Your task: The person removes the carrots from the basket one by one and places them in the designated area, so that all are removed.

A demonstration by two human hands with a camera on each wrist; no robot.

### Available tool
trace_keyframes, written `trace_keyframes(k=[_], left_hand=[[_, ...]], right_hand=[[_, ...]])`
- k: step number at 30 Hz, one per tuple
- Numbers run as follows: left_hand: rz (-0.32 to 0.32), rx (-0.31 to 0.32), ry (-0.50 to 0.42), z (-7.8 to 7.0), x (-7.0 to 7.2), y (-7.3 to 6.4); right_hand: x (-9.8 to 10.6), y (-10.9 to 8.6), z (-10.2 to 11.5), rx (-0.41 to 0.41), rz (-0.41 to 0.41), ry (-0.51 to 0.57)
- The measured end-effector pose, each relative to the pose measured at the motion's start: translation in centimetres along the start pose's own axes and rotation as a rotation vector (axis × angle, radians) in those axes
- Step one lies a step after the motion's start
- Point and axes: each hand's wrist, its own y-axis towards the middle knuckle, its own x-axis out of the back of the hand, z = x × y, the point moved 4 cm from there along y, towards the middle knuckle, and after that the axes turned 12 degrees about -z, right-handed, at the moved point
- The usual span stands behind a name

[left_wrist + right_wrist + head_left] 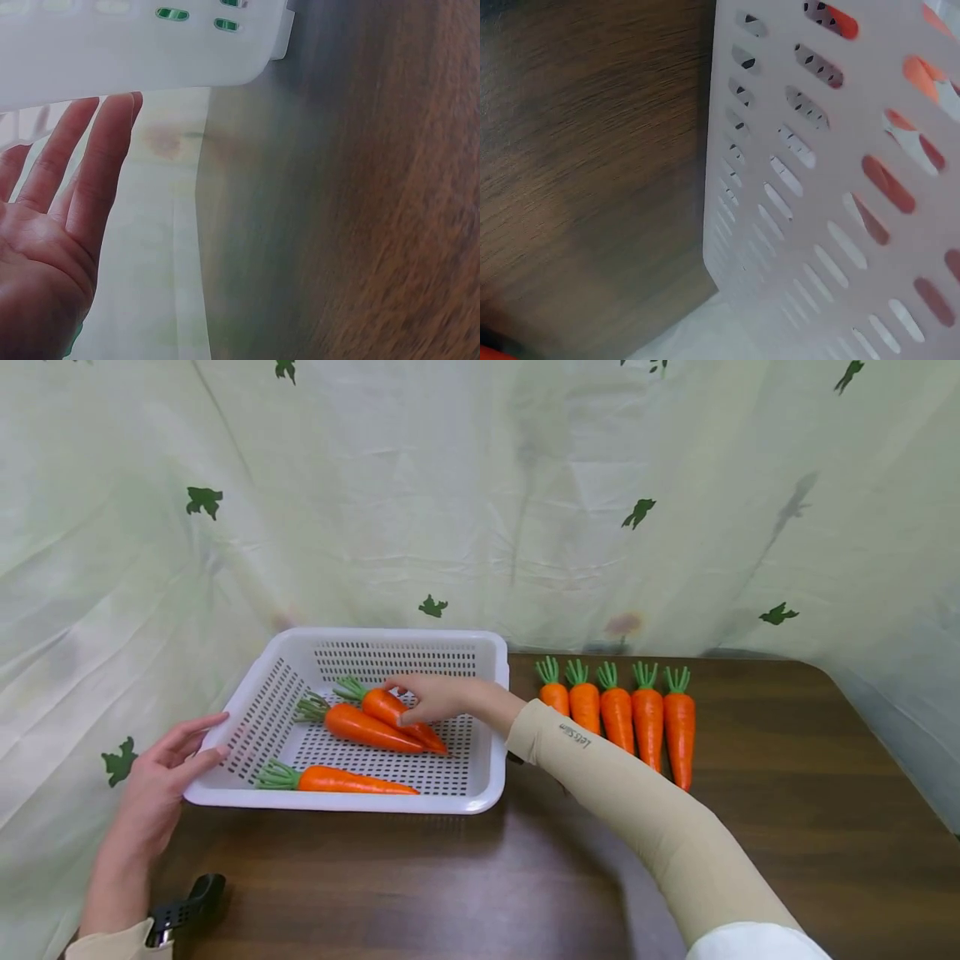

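A white plastic basket (491,760) with slotted walls holds 3 carrots. My right hand (431,693) reaches in over its right side. Thumb and fingers of that hand pinch the rearmost carrot (382,705), which lies against a second carrot (360,727). A third carrot (337,779) lies along the front wall, green top to the left. At the basket's left rim, my left hand (161,777) touches with its fingers nearly straight. The left wrist view shows the palm of the left hand (56,232) and its fingertips right at the basket wall (112,52).
Several carrots (617,714) lie in a row on the brown wooden table (787,760), right of the basket, partly hidden by the right forearm. A pale curtain (450,485) with green leaf shapes hangs behind the table and along both sides.
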Motion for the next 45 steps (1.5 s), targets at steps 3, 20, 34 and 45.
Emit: trace_keyframes(k=[3,20,34,45], left_hand=[[-0.003,-0.012,0.013,0.0,-0.1,0.0],[-0.015,0.001,0.003,-0.2,-0.2,0.0],[-0.012,0.006,-0.032,-0.1,-0.3,-0.1],[-0.008,0.003,-0.083,-0.2,-0.1,0.0]], right_hand=[[-0.2,0.1,-0.4,-0.026,0.033,0.03],[-0.7,-0.2,-0.3,-0.074,0.07,-0.027],[-1.4,-0.8,-0.3,-0.174,0.125,0.059],[-0.8,-0.4,0.0,-0.121,0.057,0.024]])
